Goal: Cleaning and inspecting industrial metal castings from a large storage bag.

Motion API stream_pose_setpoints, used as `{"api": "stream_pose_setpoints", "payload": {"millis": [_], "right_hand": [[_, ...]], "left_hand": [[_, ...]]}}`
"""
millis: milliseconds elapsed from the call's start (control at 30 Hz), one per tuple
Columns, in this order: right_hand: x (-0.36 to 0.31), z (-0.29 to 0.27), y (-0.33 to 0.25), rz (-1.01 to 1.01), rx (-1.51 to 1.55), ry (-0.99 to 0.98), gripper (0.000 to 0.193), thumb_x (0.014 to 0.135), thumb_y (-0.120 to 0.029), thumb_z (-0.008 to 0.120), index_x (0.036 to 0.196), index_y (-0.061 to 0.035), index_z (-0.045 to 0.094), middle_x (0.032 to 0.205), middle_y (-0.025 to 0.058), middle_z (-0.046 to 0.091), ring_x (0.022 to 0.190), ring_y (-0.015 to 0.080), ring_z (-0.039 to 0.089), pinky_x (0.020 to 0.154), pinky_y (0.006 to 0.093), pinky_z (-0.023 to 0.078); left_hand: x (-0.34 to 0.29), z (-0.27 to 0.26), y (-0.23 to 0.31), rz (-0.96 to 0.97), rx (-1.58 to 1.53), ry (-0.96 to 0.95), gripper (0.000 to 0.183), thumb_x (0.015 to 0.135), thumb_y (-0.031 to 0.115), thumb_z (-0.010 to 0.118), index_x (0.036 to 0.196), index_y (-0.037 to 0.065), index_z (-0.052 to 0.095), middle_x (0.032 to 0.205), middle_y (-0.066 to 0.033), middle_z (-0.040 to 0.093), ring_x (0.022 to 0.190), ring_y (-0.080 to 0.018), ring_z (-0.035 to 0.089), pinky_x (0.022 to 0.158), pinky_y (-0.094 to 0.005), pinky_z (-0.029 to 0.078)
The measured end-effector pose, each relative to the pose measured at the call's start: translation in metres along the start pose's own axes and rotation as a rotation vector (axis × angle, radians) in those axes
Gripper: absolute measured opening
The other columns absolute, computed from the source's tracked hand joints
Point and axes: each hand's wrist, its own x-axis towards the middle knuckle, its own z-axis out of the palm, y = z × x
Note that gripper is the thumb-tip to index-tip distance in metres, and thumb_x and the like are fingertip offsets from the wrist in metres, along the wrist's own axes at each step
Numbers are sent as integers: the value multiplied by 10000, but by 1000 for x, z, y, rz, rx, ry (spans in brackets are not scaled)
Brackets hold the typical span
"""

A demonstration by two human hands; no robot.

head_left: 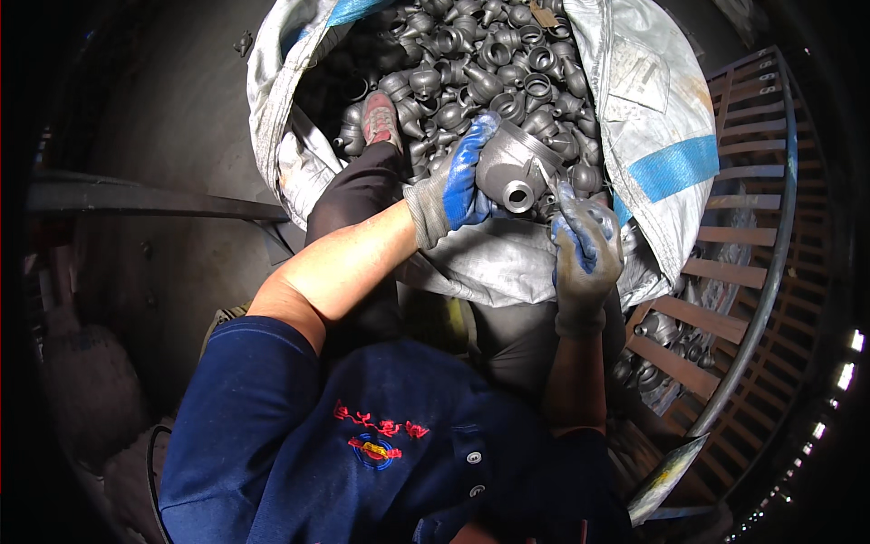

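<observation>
My left hand [464, 186], in a blue-and-grey work glove, is wrapped round the left side of a hollow grey metal casting [517, 168]. The casting is tilted, with a threaded-looking wide rim at the top and a small round opening facing me. My right hand [587, 243], gloved the same way, is closed just right of the casting. From its fingers a slim, pale pointed thing [547, 174] reaches up against the casting's side; its kind is too small to tell. Beneath both hands lies a heap of similar grey castings [453, 82].
A large white bulk bag [648, 109] with blue bands surrounds the heap, its near edge folded down. One shoe [381, 121] of mine rests among the castings. A slatted rusty metal cage [739, 236] stands at right, with more castings in it. A metal bar [154, 199] runs at left.
</observation>
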Motion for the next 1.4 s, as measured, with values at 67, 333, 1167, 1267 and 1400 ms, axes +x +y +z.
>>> {"api": "stream_pose_setpoints", "payload": {"millis": [67, 333, 1167, 1267, 1400], "right_hand": [[1, 1, -2, -21, 1, -6, 256, 689, 54, 633, 941, 7, 634, 919, 148, 567, 840, 274, 575, 745, 343, 475], [5, -7, -3, -67, -134, -84, 220, 678, 50, 622, 894, 10, 634, 950, 164, 564, 866, 285, 577, 770, 358, 470], [2, -13, -8, 29, -22, -93, 251, 648, 59, 640, 897, 26, 639, 922, 168, 580, 876, 290, 584, 786, 358, 465], [2, -13, -7, 10, -50, -107, 242, 653, 54, 645, 893, 27, 635, 920, 172, 581, 879, 295, 585, 790, 361, 465], [3, -13, -4, -100, -172, -127, 210, 691, 9, 652, 897, -25, 629, 894, 141, 569, 778, 273, 592, 667, 342, 491]], "left_hand": [[1, -16, -6, 207, 263, -216, 466, 865, 305, 431, 1260, 58, 428, 1225, -91, 515, 1112, -199, 503, 982, -349, 341], [1, -10, 1, -13, 87, -206, 417, 887, 152, 452, 1287, 47, 396, 1269, -98, 480, 1158, -187, 477, 1035, -360, 337], [1, -10, -3, -141, -144, -30, 543, 894, 495, 422, 1223, 63, 440, 1148, -122, 556, 964, -227, 608, 742, -363, 558], [-2, -6, -2, -110, -98, -48, 551, 893, 496, 424, 1234, 63, 428, 1159, -126, 549, 975, -233, 603, 748, -372, 557], [-6, -2, 1, -120, -44, -4, 557, 896, 497, 416, 1259, 75, 406, 1171, -126, 542, 996, -234, 593, 764, -379, 553]]}}
